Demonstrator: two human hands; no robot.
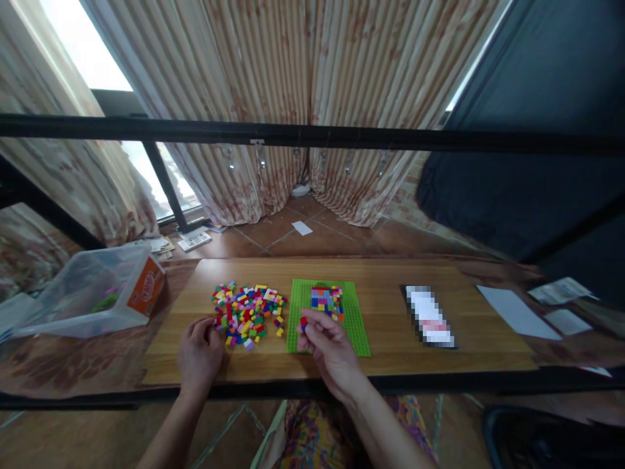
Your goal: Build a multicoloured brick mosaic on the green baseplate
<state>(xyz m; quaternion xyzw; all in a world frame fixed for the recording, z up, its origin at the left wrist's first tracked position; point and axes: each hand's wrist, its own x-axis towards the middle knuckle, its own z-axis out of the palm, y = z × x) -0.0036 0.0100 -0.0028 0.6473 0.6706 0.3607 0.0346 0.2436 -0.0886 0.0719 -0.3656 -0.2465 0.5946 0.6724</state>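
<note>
My right hand (331, 348) is above the near part of a green baseplate (359, 326), pinching a small red toy brick (303, 321) between thumb and fingers. On the plate, a patch of joined bricks in several colours (323, 299) is partly covered by that hand. My left hand (200, 352) rests on the wooden table at the left side of a loose pile of colourful toy bricks (249, 312). Its fingers are curled in, and whatever may be inside them is hidden.
A phone (430, 316) with a pixelated screen lies right of the baseplate on the wooden table (385, 280). At the left stands a clear plastic box (97, 286) with an orange label. A dark bar (312, 135) crosses in front of the curtains. Papers (517, 312) lie at the right.
</note>
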